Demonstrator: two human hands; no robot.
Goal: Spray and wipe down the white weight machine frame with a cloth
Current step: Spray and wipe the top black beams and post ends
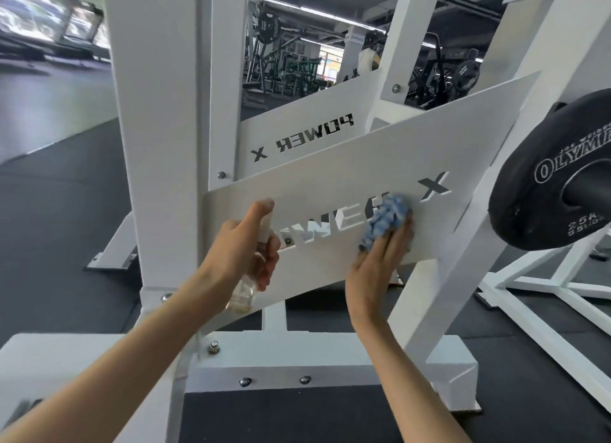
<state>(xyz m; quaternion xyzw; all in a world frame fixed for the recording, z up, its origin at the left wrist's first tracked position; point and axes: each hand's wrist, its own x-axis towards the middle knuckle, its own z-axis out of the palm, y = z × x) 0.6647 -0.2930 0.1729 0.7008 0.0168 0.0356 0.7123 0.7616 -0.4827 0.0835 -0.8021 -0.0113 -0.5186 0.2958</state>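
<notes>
Centre of frame: I'm pressing the blue cloth (388,219) onto the white frame plate (330,165) with right hand (380,264), fingers flat. It's soft and bunching, so a broad palm suits. Left hand (244,251) is curling round the spray bottle (246,287) mid-body — light, probably slick.

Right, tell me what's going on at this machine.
A person is cleaning the white weight machine frame. Their right grip presses a bunched blue cloth against the slanted POWER X panel, over the lettering. Their left grip holds a clear spray bottle by the panel's left end, one finger on top of the nozzle. A black weight plate sits at right.
</notes>
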